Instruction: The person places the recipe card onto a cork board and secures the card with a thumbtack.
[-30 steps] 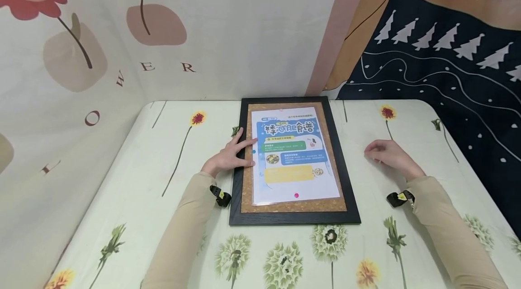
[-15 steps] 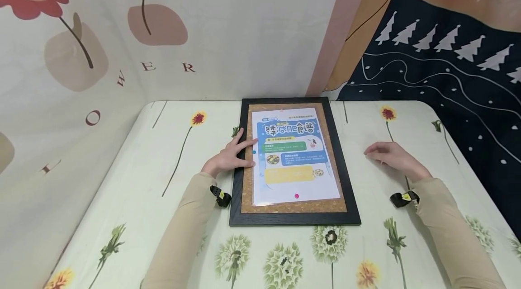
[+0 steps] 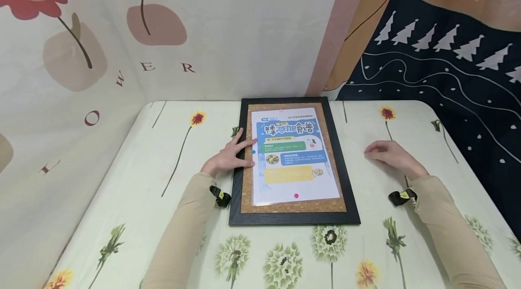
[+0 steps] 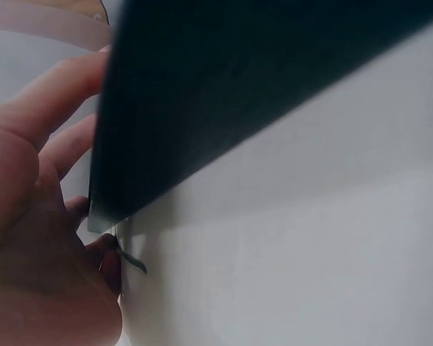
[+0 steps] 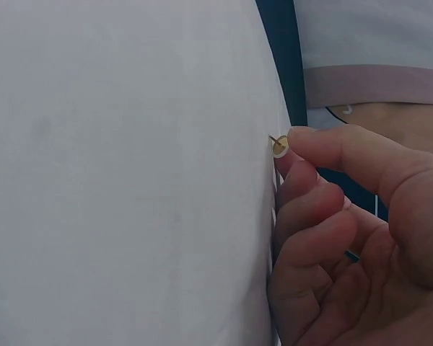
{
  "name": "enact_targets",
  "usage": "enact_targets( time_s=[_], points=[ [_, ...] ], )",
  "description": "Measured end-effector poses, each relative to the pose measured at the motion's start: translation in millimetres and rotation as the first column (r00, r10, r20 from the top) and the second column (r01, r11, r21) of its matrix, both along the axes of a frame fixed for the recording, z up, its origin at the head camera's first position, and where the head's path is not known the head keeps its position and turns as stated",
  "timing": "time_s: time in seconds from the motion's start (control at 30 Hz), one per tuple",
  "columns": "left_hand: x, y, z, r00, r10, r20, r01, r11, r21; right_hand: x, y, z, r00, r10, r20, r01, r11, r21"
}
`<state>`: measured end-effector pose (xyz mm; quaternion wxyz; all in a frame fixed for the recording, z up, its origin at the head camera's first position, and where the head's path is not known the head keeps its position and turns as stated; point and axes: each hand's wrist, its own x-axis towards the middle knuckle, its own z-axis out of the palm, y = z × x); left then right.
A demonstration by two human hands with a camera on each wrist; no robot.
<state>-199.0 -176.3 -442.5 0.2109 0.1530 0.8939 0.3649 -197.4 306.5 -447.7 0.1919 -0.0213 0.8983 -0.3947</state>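
Observation:
A black-framed cork board (image 3: 293, 209) lies on the table with a printed sheet (image 3: 299, 191) on it. A pink thumbtack (image 3: 296, 196) shows at the sheet's bottom, a blue one at its left edge and a pale one at its top. My left hand (image 3: 228, 157) rests on the board's left frame with spread fingers, the tips reaching the sheet's left edge. To the right of the board, my right hand (image 3: 392, 158) pinches a thumbtack (image 5: 281, 146) between thumb and index finger. In the right wrist view its metal point faces away from the fingertips. The head view hides this tack.
A flower-print cloth (image 3: 163, 225) covers the table. Printed curtains (image 3: 252, 31) hang right behind the table's far edge, close to the board's top. A dark tree-pattern cloth (image 3: 439, 67) hangs at the right. Each wrist carries a small black camera.
My right hand has shifted very slightly to the right and remains beside the board. The left hand, board and sheet stay in place.

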Motion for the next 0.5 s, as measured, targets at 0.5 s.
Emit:
enact_targets(
  time_s=[0.5],
  points=[
    [0.2,0.3,-0.2,1.0,0.011,-0.002,-0.011,1.0,-0.006,-2.0,0.3,0.5,0.998,-0.023,0.061,0.021,1.0,0.02]
  ],
)
